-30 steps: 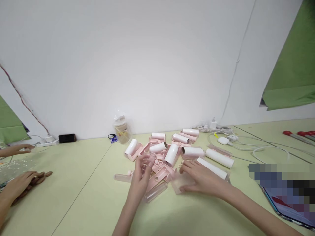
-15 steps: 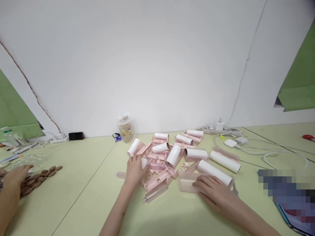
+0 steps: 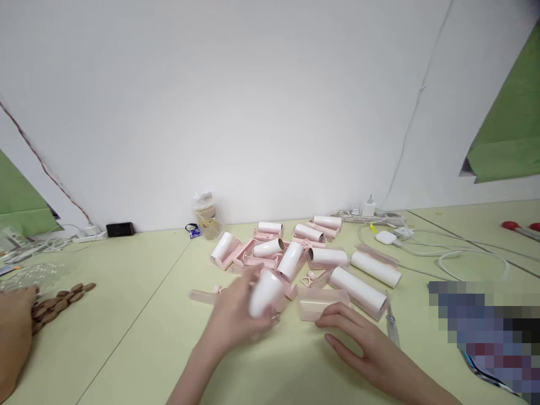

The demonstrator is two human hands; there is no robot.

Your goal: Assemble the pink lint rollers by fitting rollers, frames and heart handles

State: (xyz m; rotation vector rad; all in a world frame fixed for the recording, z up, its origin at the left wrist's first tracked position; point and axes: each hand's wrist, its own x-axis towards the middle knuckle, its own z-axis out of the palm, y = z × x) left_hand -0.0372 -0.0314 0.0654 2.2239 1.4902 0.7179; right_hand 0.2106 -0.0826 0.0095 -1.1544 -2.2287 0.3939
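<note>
My left hand [image 3: 234, 312], a little blurred, is wrapped round a white lint roller roll [image 3: 266, 292] above the near side of the pile. My right hand [image 3: 367, 340] has its thumb and fingers apart, with the fingertips at the edge of a clear pinkish plastic cover [image 3: 310, 306]; whether they touch it I cannot tell. Pink plastic lint roller parts [image 3: 261, 260] and several white rolls [image 3: 292, 260] lie spread beyond both hands. A long white roll [image 3: 358, 289] rests in a clear cover just past my right hand.
Another person's hand [image 3: 17, 315] is at the far left by brown oval pieces [image 3: 59, 304]. White cables [image 3: 455, 250] and a power strip [image 3: 383, 216] lie at the back right. A bagged cup [image 3: 208, 219] stands by the wall. A pixelated area [image 3: 489, 332] covers the right front.
My left hand has taken a white roll from the pile and brought it nearer and to the right. My right hand's fingers have spread and drawn back slightly from the clear cover.
</note>
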